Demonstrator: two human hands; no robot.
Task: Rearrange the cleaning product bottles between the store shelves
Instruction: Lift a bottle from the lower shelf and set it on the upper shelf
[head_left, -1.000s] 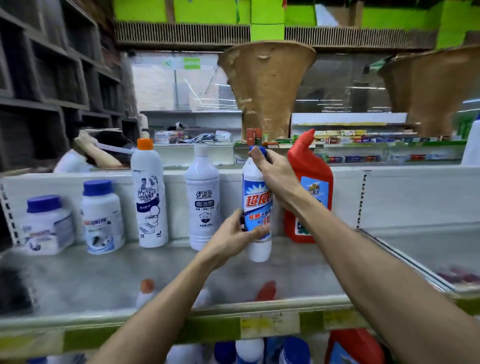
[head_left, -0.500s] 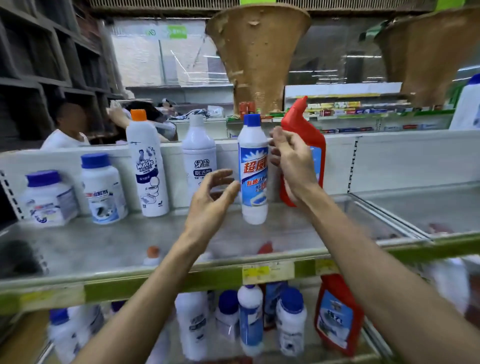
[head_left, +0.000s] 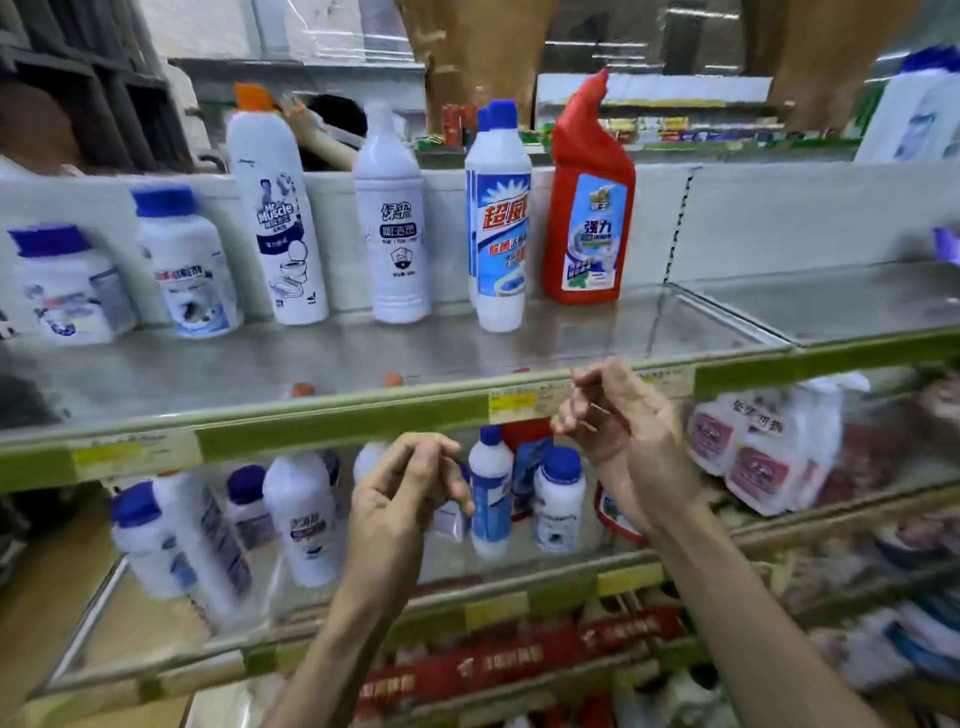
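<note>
Upper shelf (head_left: 311, 426): a metal shelf with a green front edge. It carries a row of cleaning bottles along its back edge.
Blue-label bottle (head_left: 500, 223): white with a blue cap, upright near the middle of the row. It stands slightly forward of its neighbours, and no hand touches it.
Red bottle (head_left: 589, 208): has an angled neck and stands upright just beside the blue-label bottle, toward the shelf's right end.
White-capped bottle (head_left: 392, 223): upright, to the left of the blue-label bottle.
Orange-capped bottle (head_left: 278, 218): white and upright, further left again.
Squat jars: two white jars with blue lids, one (head_left: 187, 270) beside the orange-capped bottle and one (head_left: 65, 291) near the shelf's left end.
Left hand (head_left: 405, 488): held in the air below the upper shelf's front edge, in front of the lower shelf. Its fingers are loosely curled and hold nothing.
Right hand (head_left: 623, 441): raised before the upper shelf's front edge, beside a yellow price tag (head_left: 511, 405). Its fingers are loosely curled and it is empty.
Lower shelf (head_left: 519, 597): holds more white bottles with blue caps behind the hands, including a slim bottle (head_left: 491, 499). Pouches (head_left: 753, 457) lie toward its right end, blurred.
</note>
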